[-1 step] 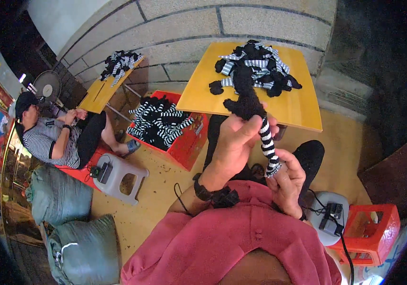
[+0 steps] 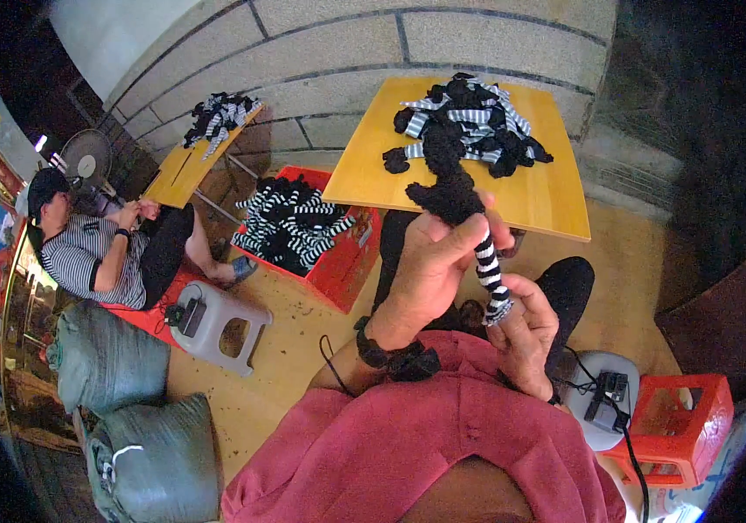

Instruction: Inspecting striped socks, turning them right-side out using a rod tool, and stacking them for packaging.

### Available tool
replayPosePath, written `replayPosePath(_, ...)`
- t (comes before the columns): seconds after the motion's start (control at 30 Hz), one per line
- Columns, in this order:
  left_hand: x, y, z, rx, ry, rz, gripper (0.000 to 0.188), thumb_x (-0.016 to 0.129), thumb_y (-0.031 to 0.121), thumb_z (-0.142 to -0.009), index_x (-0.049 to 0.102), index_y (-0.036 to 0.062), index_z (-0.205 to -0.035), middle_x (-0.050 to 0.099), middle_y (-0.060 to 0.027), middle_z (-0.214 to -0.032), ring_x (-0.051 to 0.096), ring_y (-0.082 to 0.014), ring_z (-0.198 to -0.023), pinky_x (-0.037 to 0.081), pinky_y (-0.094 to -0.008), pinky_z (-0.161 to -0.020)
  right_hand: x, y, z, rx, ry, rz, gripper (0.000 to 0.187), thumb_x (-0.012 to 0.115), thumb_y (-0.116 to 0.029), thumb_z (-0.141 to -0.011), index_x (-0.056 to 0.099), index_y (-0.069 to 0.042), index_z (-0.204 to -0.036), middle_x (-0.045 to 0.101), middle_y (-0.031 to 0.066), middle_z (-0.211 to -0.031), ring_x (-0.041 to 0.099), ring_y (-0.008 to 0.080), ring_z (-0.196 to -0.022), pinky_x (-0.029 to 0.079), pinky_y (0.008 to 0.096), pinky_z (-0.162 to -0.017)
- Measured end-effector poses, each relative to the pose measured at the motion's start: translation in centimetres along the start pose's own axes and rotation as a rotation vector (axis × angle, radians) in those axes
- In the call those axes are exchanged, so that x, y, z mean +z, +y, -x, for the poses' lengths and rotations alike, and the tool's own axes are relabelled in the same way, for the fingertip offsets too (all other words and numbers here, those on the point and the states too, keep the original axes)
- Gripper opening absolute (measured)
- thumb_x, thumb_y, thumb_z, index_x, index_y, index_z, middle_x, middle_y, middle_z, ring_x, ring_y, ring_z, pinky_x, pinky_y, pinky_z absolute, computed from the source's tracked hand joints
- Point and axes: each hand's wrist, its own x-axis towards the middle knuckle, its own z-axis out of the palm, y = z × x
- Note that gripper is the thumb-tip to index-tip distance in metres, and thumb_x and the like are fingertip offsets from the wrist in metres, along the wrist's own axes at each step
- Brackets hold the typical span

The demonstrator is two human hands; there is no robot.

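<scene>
Black-and-white striped sock [image 2: 488, 270], black fuzzy top, stretched upright between both hands.

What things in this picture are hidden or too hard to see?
All in the head view:
- Striped sock: its top end, hidden inside the left hand; its lower end is pinched in the right hand.
- Red crate: its inside, buried under striped socks.
- Small device on the grey stool: too small to tell what it is.
- Picture corners: black from the fisheye rim.
- Seated person's hands: too small to see what they hold.
</scene>
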Motion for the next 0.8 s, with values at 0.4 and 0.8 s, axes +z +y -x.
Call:
replayPosePath(0.4, 0.5, -2.8, 1.4, -0.170, -0.146, -0.233, 0.027, 0.048, 0.026, -0.092, 0.057, -0.0002, -0.093, 0.061, -0.0112, -0.094, 0.056, -0.0169, -0.089, 0.044, -0.0294, -0.081, 0.2, -0.5, -0.8, -0.001, 0.126, 0.023, 0.027, 0.046, -0.003, -0.083, 0.052, 0.001, -0.109, 0.051, -0.0025, -0.068, 0.036, 0.0018, -0.048, 0.025, 0.0173, -0.041)
replayPosePath(0.8, -2.0, -0.1, -0.8, 0.321, 0.265, -0.029, 0.017, 0.064, 0.001, -0.079, 0.056, 0.0012, -0.094, 0.058, -0.0016, -0.085, 0.053, -0.0067, -0.076, 0.042, -0.0190, -0.069, 0.1, 0.8, 0.5, -0.021, 0.145, 0.198, 0.023, 0.047, -0.003, -0.089, 0.054, 0.001, -0.110, 0.057, -0.0012, -0.079, 0.046, 0.0017, -0.061, 0.035, 0.0158, -0.054)
